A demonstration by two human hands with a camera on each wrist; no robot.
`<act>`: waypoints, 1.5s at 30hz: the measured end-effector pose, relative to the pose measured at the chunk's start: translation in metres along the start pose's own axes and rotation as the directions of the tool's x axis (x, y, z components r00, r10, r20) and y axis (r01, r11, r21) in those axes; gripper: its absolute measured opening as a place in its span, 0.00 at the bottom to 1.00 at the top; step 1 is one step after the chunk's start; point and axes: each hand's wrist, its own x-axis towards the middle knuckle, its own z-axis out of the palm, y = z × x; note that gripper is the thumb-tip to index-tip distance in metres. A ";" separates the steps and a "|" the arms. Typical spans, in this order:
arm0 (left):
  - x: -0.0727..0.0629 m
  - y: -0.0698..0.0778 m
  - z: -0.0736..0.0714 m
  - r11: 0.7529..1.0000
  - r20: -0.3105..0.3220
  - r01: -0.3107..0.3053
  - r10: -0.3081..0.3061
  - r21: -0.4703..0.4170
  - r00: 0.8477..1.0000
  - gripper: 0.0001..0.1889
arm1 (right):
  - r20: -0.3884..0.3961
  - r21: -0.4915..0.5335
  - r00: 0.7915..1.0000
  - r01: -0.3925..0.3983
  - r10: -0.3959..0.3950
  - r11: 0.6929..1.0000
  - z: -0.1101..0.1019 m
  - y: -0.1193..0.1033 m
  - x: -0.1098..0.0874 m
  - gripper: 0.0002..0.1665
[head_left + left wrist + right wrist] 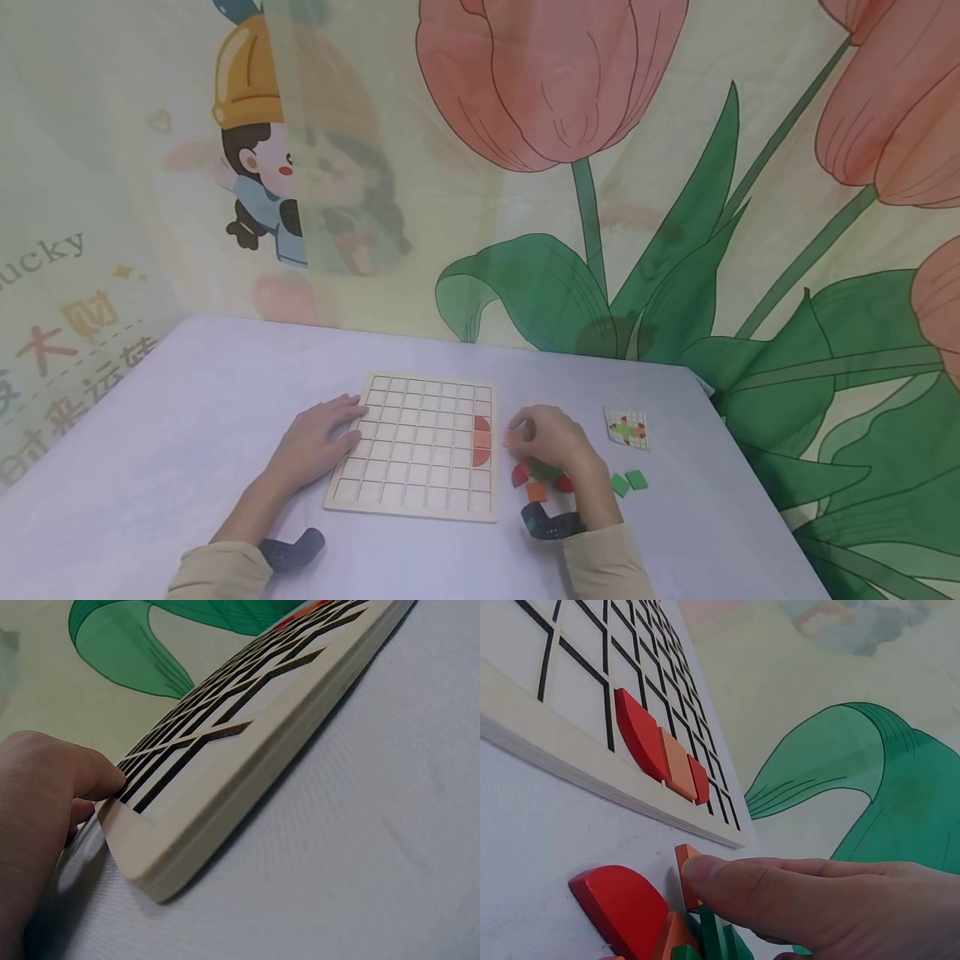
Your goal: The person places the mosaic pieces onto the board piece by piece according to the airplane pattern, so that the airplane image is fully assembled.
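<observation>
A wooden grid board (408, 446) lies flat on the table. My left hand (318, 437) rests at its left edge, fingers straight, thumb and fingertips touching the frame. My right hand (551, 437), just off the board's right side, pinches an orange square tile (686, 874) between thumb and fingers. Under that hand lies a small pile with a red quarter-round tile (622, 907), an orange tile (536, 492) and green tiles (716, 934), partly hidden. In the board's right column sit two red rounded tiles (641, 739) with an orange square (676, 761) between them.
Two green square tiles (636, 479) lie right of the right wrist. Behind them is a pattern card (627, 428) with a small coloured picture on a grid. Dark wrist-worn devices (294, 550) sit below both hands. A printed curtain (517, 275) hangs behind the table (247, 375).
</observation>
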 end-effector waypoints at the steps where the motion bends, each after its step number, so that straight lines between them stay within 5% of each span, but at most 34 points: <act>1: 0.000 0.000 0.000 1.000 -0.002 -0.003 0.003 0.002 1.000 0.21 | 0.002 -0.001 1.000 -0.009 0.009 1.000 0.000 0.000 0.000 0.17; 45: 0.001 -0.002 0.002 1.000 0.014 0.021 -0.021 0.004 1.000 0.21 | -0.016 -0.032 1.000 -0.011 0.011 0.999 0.006 0.002 0.002 0.14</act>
